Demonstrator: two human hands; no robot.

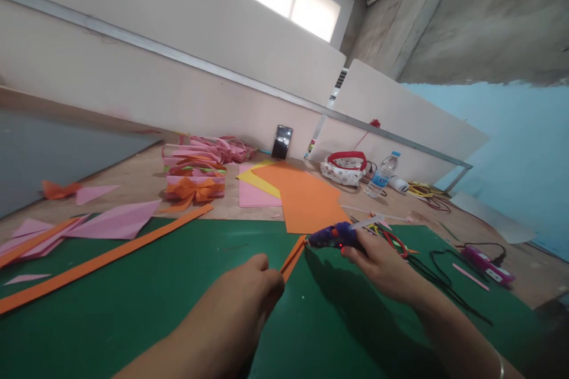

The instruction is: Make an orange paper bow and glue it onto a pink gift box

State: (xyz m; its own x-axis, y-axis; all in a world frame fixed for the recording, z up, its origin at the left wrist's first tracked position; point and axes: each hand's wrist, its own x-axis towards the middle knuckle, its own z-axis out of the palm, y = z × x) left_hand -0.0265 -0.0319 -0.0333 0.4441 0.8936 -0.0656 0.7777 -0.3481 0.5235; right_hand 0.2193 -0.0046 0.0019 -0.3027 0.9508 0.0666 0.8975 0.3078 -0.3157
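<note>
My left hand (249, 293) is closed around a narrow folded orange paper strip (293, 260), whose far end points up and to the right. In my right hand (384, 263) is a blue hot glue gun (333, 235) with a clear glue stick (370, 221) protruding from its back. The gun's nozzle is at the tip of the strip; whether it touches cannot be made out. Both hands are over a green mat (178, 302). A long orange strip (111, 262) lies at the left, and orange sheets (306, 198) lie just beyond the nozzle.
Pink paper pieces (118, 222) lie left. Behind them stand pink and orange paper bags (195, 183). A phone (282, 142) leans on the wall. A white and red pouch (344, 169), a water bottle (383, 174), black cord (448, 284) and a magenta power strip (486, 265) are at right.
</note>
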